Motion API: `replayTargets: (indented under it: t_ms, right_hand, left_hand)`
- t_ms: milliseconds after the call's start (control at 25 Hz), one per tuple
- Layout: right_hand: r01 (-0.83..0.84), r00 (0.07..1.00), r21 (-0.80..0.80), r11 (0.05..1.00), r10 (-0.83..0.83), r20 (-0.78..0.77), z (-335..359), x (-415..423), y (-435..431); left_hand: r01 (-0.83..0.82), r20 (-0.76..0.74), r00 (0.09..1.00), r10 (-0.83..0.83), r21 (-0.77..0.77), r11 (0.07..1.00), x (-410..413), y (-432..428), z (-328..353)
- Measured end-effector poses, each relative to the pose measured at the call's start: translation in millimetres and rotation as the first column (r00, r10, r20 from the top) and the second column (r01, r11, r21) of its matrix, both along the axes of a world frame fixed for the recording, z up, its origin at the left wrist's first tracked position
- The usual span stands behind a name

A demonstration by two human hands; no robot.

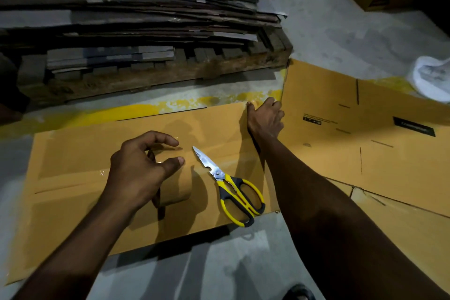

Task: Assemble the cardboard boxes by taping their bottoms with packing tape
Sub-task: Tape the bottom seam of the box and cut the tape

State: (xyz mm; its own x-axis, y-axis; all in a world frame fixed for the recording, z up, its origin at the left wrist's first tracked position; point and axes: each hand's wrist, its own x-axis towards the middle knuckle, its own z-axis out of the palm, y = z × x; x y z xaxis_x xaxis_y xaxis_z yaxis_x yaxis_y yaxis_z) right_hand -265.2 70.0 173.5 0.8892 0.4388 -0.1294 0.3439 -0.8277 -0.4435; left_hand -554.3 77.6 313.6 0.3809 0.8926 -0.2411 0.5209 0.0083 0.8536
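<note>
Head view: our left hand (143, 168) curls around the tape roll (171, 193), which stands on the box (73, 178) in front of us. Our right hand (265, 117) presses on the box's far right corner, fingers laid over the edge. The scissors (233, 190) lie closed on the box, between our arms. A second box (328, 105) lies just to the right.

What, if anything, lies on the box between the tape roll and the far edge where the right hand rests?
Nothing visible blocks it. The left hand holds the tape roll; bare cardboard box runs to the right hand. The scissors lie just right of that line, blade tips near it.
</note>
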Motion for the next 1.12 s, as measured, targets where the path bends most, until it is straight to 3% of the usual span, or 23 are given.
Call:
replayTargets:
  t_ms: [120, 400, 640, 760, 920, 1120]
  right_hand:
    - [-0.111, 0.992, -0.024, 0.993, 0.113, 0.056, -2.5, -0.8, -0.9]
    - [-0.020, 0.991, 0.095, 0.995, 0.032, -0.130, -3.6, 5.9, -4.0]
    - [-0.188, 0.948, 0.066, 0.980, 0.199, -0.250, 2.8, 35.7, 2.2]
    - [-0.169, 0.964, 0.043, 0.985, 0.175, -0.200, -3.5, 34.0, 0.7]
    - [-0.080, 0.996, 0.087, 0.993, 0.077, 0.033, -11.1, 19.1, -5.5]
    - [-0.115, 0.993, 0.130, 0.985, 0.118, -0.021, -3.7, 27.9, -5.3]
  left_hand:
    - [0.001, 0.001, 1.000, -0.001, -0.008, 1.000, -0.4, -1.1, 1.6]
    - [-0.005, -0.004, 1.000, 0.005, 0.001, 1.000, -1.2, -2.5, 1.2]
    - [0.004, 0.015, 1.000, -0.003, -0.020, 1.000, -0.1, -3.5, 3.3]
    - [0.003, 0.004, 1.000, -0.003, -0.013, 1.000, 0.3, -2.1, 1.6]
    - [0.010, 0.004, 1.000, -0.010, 0.001, 1.000, 0.2, -4.3, 1.8]
    - [0.027, 0.006, 1.000, -0.027, -0.008, 1.000, 4.2, -8.7, 3.9]
